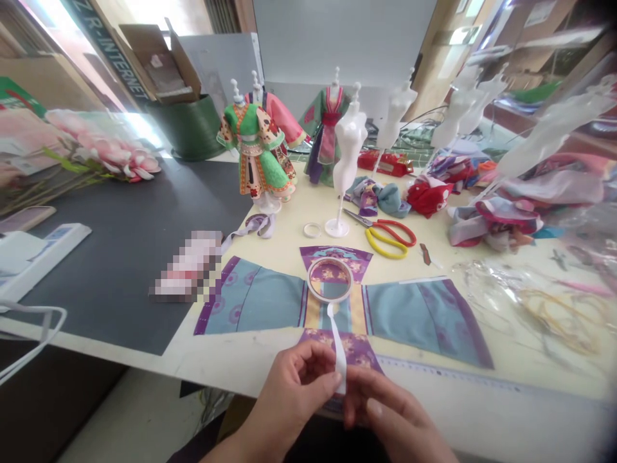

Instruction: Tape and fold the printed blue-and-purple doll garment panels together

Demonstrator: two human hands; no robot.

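My left hand (301, 386) pinches a white strip of tape (339, 350) between thumb and fingers near its lower end. The strip runs up to a tape roll (309, 288) lying on the middle of a cross-shaped garment piece (277, 299). That piece is spread flat, with blue-grey side panels and purple patterned parts above and below. Close to the strip's lower end is my right hand (393, 408), its index fingertip beside the tape and its thumb apart from the fingers. Nothing shows in its grasp. The hands partly cover the lower purple part.
Scissors (388, 239) with red and yellow handles lie beyond the garment, beside a white mannequin (349, 148). Several other mannequins, some dressed, stand behind. Crumpled fabric (501, 218) and clear plastic lie right. A ruler (448, 376) lies near the front edge; a power strip (48, 257) is left.
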